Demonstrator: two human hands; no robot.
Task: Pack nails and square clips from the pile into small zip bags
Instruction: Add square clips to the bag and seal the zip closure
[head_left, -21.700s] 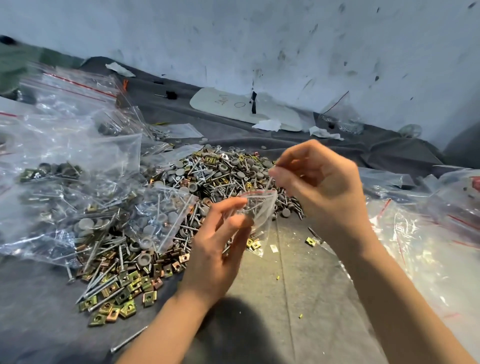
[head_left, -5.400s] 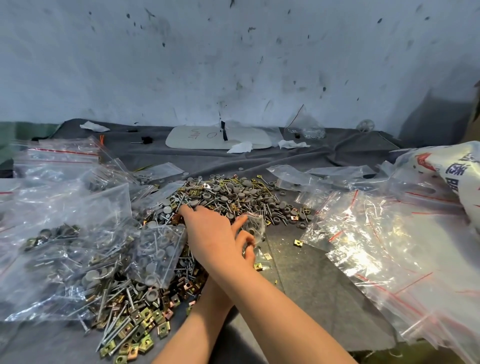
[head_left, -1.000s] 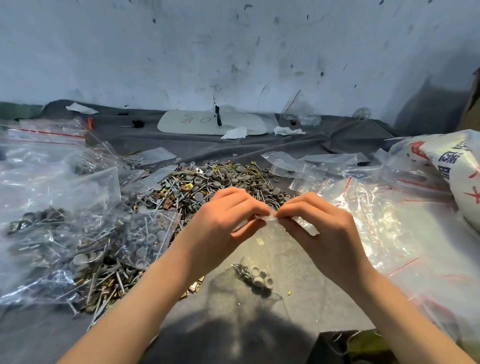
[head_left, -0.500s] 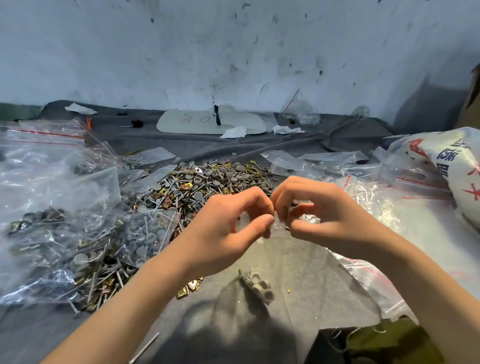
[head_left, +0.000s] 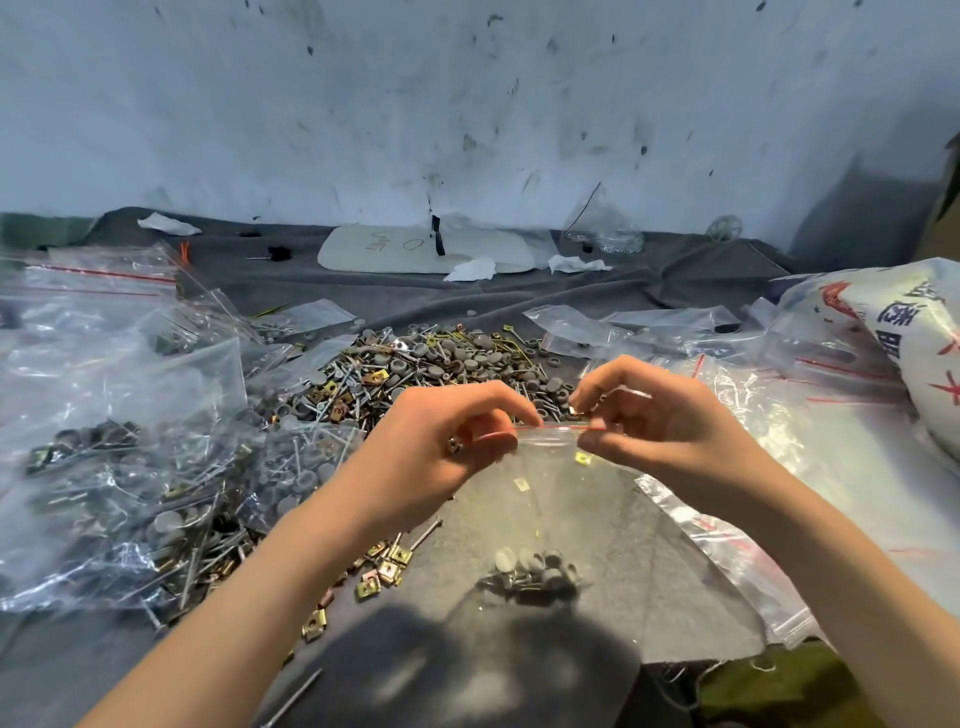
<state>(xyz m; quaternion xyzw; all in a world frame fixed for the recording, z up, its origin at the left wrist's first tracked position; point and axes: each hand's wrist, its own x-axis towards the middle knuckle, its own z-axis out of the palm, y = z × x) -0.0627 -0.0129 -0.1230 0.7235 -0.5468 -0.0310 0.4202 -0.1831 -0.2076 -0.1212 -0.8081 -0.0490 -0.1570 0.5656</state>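
Zip bag (head_left: 550, 506) hung between your hands over the grey cloth (head_left: 363, 296), its red-lined top strip stretched level. Your left hand (head_left: 441, 457) pinched one end of that strip between thumb and forefinger, and your right hand (head_left: 660, 426) pinched the other end the same way. A small clump of round-headed nails (head_left: 535, 574) sat at the bag's bottom. Whether the bottom touched the cloth could not be told.

By the look of it, this bag was loaded and you were pressing its seal closed. Filled bags (head_left: 119, 441) lay heaped on your left, so a fair share was done. The pile (head_left: 426, 369) beyond your hands was large, though, and the empty bags (head_left: 831, 431) on your right were many, so most of the work probably remained.

Your free room was a narrow bare strip of cloth under the bag, hemmed by plastic on both sides. Loose square clips (head_left: 384, 569) lay just beside your left forearm. The cloth's near edge ran close below the bag on the right, and a white sack (head_left: 914, 332) crowded the far right.
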